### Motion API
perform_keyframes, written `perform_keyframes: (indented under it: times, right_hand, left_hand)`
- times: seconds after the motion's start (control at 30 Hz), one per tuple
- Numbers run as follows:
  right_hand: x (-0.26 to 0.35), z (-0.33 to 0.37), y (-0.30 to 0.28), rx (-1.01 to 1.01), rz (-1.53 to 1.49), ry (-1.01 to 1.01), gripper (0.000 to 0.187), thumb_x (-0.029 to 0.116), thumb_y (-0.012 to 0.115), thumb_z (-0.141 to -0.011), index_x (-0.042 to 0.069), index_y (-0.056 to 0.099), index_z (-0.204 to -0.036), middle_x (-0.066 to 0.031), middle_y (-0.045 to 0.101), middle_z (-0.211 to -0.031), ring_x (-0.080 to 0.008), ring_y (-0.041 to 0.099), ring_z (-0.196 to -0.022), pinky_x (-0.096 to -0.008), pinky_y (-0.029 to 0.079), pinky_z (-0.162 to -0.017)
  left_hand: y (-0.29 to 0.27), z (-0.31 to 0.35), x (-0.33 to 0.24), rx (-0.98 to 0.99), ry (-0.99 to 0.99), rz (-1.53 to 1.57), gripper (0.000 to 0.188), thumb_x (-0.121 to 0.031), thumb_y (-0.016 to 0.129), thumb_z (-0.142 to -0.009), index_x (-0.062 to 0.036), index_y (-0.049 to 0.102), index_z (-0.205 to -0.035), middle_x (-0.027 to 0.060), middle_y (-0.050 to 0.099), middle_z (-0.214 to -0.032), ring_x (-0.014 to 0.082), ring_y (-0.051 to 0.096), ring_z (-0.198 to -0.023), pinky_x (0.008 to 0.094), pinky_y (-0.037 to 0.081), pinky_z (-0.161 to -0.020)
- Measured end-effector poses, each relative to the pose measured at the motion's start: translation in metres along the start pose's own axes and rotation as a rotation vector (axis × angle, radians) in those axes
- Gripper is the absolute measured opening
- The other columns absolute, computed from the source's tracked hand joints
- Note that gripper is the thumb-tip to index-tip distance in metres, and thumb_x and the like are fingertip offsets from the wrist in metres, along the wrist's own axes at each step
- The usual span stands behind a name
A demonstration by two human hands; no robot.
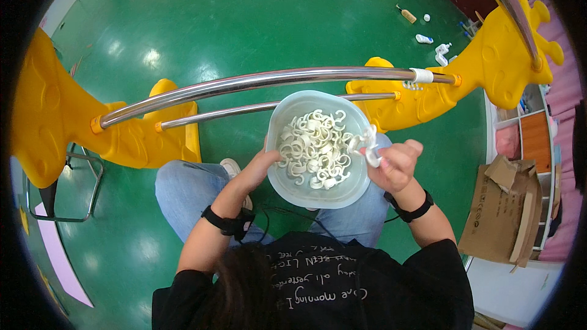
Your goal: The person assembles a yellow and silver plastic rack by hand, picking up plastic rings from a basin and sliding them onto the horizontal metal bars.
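A pale translucent plastic basin (pixel 284 190) rests on my lap, holding a heap of white curved plastic hooks (pixel 318 146). My left hand (pixel 259 168) is closed on the left rim of the basin, thumb over the edge. At the opposite rim, my right hand (pixel 396 165) pinches a few linked white plastic hooks (pixel 370 150) between thumb and fingers, just above the basin's edge. Beyond the basin runs a shiny metal rail (pixel 263 80), with a white hook cluster (pixel 422 76) around it near its right end.
Yellow animal-shaped plastic supports (pixel 137 140) carry the rails at both sides. A lower metal rail (pixel 226 113) passes behind the basin. Bottles (pixel 423 39) lie on the green floor at far right. A torn cardboard box (pixel 498 214) leans by a shelf. A metal-legged chair (pixel 92 201) stands left.
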State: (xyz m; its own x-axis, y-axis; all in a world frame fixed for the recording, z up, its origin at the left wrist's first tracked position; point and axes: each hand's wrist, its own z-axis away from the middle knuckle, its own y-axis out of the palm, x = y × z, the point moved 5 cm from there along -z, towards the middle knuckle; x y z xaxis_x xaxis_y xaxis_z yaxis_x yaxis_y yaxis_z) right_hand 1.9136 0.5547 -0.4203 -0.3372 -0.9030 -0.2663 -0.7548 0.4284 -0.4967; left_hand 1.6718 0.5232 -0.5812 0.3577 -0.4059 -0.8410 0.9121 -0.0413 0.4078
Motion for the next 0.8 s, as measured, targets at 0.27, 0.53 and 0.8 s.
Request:
perform_keyframes:
  times: [0.27, 0.53, 0.8]
  right_hand:
    - [-0.008, -0.013, 0.006, 0.054, -0.074, 0.007, 0.049, 0.005, 0.08, -0.063, 0.011, 0.047, -0.099, -0.0025, 0.058, -0.094, -0.0183, 0.054, -0.074, -0.0335, 0.035, -0.068]
    - [-0.12, -0.005, -0.007, 0.144, 0.13, 0.528, 0.037, 0.011, 0.067, -0.078, 0.006, 0.053, -0.111, -0.0116, 0.059, -0.108, -0.0306, 0.054, -0.101, -0.0399, 0.037, -0.092]
    - [-0.154, -0.007, -0.001, 0.362, 0.086, 0.477, 0.039, 0.007, 0.064, -0.078, 0.01, 0.057, -0.116, -0.0077, 0.06, -0.114, -0.0267, 0.054, -0.106, -0.0373, 0.038, -0.092]
  left_hand:
    - [0.001, 0.0, -0.002, -0.02, 0.0, -0.014, 0.069, -0.014, 0.048, -0.078, -0.0013, 0.021, -0.14, 0.0111, 0.041, -0.13, 0.0201, 0.039, -0.117, 0.0293, 0.031, -0.1]
    - [0.003, -0.001, -0.001, 0.012, -0.006, 0.034, 0.068, -0.014, 0.048, -0.079, -0.0007, 0.021, -0.14, 0.0123, 0.04, -0.131, 0.0206, 0.039, -0.119, 0.0304, 0.031, -0.101]
    - [0.001, -0.001, 0.0, 0.018, 0.019, 0.014, 0.067, -0.014, 0.047, -0.081, -0.0003, 0.019, -0.14, 0.0132, 0.039, -0.133, 0.021, 0.039, -0.12, 0.0309, 0.031, -0.102]
